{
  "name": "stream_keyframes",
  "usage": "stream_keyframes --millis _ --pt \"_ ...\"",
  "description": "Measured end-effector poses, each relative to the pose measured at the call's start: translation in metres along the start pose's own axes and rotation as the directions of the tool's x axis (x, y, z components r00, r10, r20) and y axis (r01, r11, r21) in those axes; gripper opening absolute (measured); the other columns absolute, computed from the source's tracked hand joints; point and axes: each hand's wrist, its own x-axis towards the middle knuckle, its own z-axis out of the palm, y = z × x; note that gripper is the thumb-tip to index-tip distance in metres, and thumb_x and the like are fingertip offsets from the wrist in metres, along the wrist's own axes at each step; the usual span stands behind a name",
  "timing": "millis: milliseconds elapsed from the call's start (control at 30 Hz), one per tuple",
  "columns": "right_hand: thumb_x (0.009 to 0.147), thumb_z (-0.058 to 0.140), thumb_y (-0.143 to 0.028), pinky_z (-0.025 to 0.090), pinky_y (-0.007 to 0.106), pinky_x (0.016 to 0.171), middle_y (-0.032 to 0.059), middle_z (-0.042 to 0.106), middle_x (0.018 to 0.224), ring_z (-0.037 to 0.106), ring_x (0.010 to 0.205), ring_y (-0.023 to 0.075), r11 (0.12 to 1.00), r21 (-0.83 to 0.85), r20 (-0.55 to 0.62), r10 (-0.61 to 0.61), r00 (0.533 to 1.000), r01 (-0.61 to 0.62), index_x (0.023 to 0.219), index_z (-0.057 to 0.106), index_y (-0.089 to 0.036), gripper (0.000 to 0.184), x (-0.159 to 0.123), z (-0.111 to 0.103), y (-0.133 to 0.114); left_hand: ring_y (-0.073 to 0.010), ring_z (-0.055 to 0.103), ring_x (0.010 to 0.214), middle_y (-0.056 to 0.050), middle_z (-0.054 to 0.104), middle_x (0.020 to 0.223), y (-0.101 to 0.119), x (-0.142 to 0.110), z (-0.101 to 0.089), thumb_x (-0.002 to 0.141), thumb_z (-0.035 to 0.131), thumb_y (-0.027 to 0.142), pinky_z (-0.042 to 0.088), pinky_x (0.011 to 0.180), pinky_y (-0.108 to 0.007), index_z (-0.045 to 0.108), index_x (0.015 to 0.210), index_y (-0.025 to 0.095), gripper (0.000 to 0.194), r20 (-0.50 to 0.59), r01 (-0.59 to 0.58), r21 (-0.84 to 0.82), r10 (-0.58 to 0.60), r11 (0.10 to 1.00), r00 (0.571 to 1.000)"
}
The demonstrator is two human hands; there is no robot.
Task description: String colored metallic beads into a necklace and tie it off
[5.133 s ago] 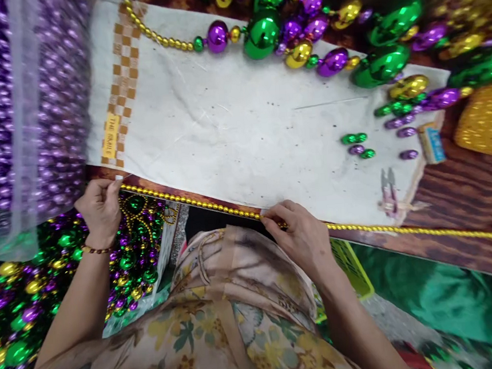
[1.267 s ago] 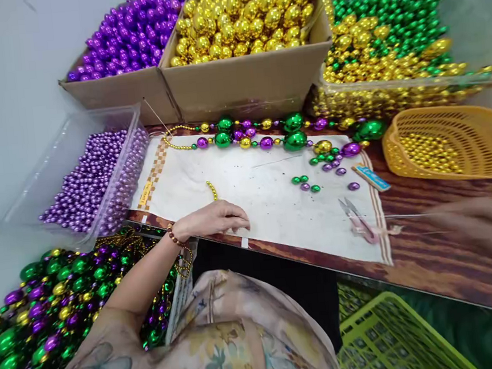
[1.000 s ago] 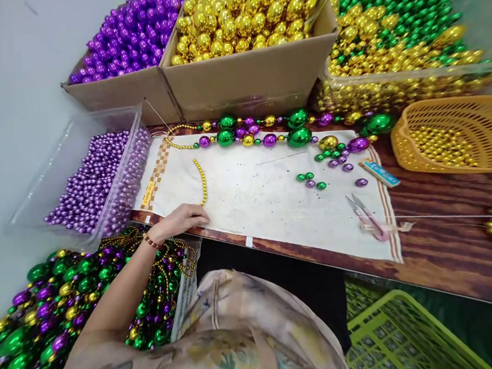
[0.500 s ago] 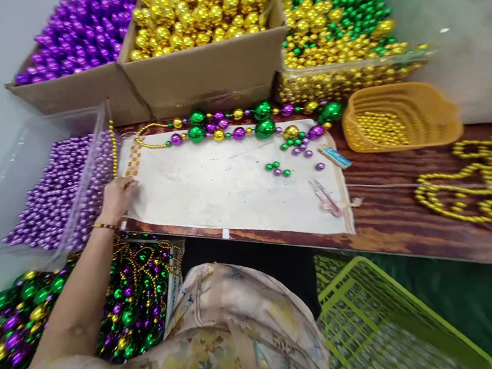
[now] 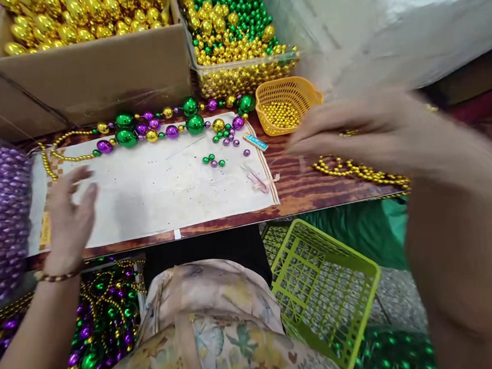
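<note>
My left hand (image 5: 69,208) hovers over the left end of a white cloth (image 5: 143,193), fingers apart and holding nothing. Just beyond it hangs a short string of gold beads (image 5: 46,162). My right hand (image 5: 353,132), smeared by motion, is raised over the table's right side. Its fingertips look pinched together; a faint line like a thread runs near them, but what they hold is unclear. Along the cloth's back edge lies a bead necklace (image 5: 171,132) of green, purple and gold. Pink thread snips (image 5: 258,180) and loose green and purple beads (image 5: 213,163) rest on the cloth.
An orange basket (image 5: 269,126) of small gold beads stands behind my right hand. Gold bead strands (image 5: 357,172) lie below it. A cardboard box (image 5: 103,76) and a clear bin (image 5: 247,72) line the back. A green crate (image 5: 329,298) sits below the table.
The view has swung right. My right hand has come into view, raised. My left hand has opened and come away from the gold bead string.
</note>
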Motion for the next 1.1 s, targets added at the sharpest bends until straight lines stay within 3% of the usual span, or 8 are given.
stream_keyframes --millis 67,133,233,367,500,600,767,1100 --pt "0.096 0.061 -0.03 0.043 0.027 0.068 0.0 0.066 0.075 0.058 0.07 0.0119 0.98 0.067 0.181 -0.197 0.963 0.188 0.081 0.072 -0.016 0.023 0.022 0.029 -0.006 -0.0216 0.062 0.116 -0.009 0.069 0.121 0.069 -0.013 0.037 0.096 0.057 0.033 0.046 0.103 -0.037 0.059 0.129 0.021 0.036 0.185 -0.081 -0.358 0.155 0.93 0.97" --pt "0.096 0.057 -0.027 0.038 0.026 0.065 -0.001 0.062 0.069 0.054 0.066 0.0114 0.968 0.08 0.165 -0.249 0.954 0.238 0.078 0.069 -0.016 0.024 0.043 0.06 -0.01 -0.0195 0.064 0.112 -0.008 0.069 0.114 0.121 -0.021 0.074 0.098 0.055 0.037 0.048 0.098 -0.034 0.058 0.125 0.022 0.031 0.3 -0.031 -0.618 0.272 0.786 0.914" --pt "0.096 0.052 -0.026 0.036 0.025 0.063 -0.0021 0.057 0.062 0.051 0.063 0.0108 0.975 0.128 0.085 -0.191 0.978 0.179 0.073 0.066 -0.016 0.029 0.055 0.089 -0.004 -0.0136 0.065 0.074 0.0 0.065 0.077 0.157 -0.024 0.113 0.095 0.06 0.04 0.051 0.075 -0.027 0.059 0.111 0.02 0.026 0.398 0.149 -0.757 0.268 0.636 0.877" --pt "0.095 0.053 -0.031 0.043 0.026 0.067 0.0025 0.067 0.083 0.059 0.073 0.0143 0.975 0.21 -0.08 -0.063 0.995 0.079 0.09 0.07 -0.018 0.022 0.032 0.095 0.022 -0.0076 0.042 0.052 0.004 0.048 0.057 0.151 -0.02 0.123 0.089 0.066 0.038 0.035 0.052 -0.022 0.063 0.081 0.016 0.023 0.449 0.207 -0.71 0.207 0.673 0.869" --pt "0.097 0.049 -0.033 0.046 0.031 0.074 0.0069 0.069 0.098 0.063 0.088 0.0201 0.973 0.094 -0.359 0.232 0.904 -0.212 0.098 0.068 -0.021 0.023 -0.011 0.11 0.055 -0.0071 0.032 0.048 0.005 0.039 0.053 0.129 -0.021 0.112 0.088 0.063 0.037 0.022 0.045 -0.023 0.069 0.083 0.015 0.023 0.563 0.34 -0.645 0.125 0.684 0.817" --pt "0.097 0.053 -0.034 0.043 0.031 0.069 0.0066 0.07 0.096 0.064 0.086 0.0212 0.888 -0.065 -0.206 0.435 0.877 -0.456 0.091 0.067 -0.021 0.02 -0.032 0.134 0.07 -0.0064 0.027 0.045 0.006 0.034 0.051 0.118 -0.024 0.11 0.086 0.065 0.038 0.017 0.043 -0.023 0.07 0.083 0.015 0.024 0.594 0.438 -0.637 0.042 0.634 0.803" --pt "0.096 0.06 -0.04 0.043 0.032 0.07 0.0135 0.067 0.118 0.062 0.109 0.0289 0.793 -0.339 -0.086 0.511 0.855 -0.507 0.11 0.064 -0.019 0.026 -0.028 0.16 0.071 -0.0044 0.026 0.042 0.007 0.036 0.049 0.113 -0.018 0.108 0.083 0.07 0.033 0.017 0.04 -0.02 0.071 0.082 0.015 0.018 0.496 0.464 -0.74 -0.071 0.487 0.865" --pt "0.097 0.053 -0.036 0.044 0.033 0.081 0.0087 0.071 0.112 0.066 0.103 0.026 0.745 -0.228 0.024 0.648 0.761 -0.627 0.107 0.066 -0.022 0.022 -0.011 0.153 0.077 -0.008 0.048 0.044 0.002 0.053 0.056 0.121 0.011 0.095 0.084 0.07 0.028 0.033 0.039 -0.02 0.07 0.079 0.016 0.012 0.377 0.394 -0.847 -0.119 0.356 0.918"
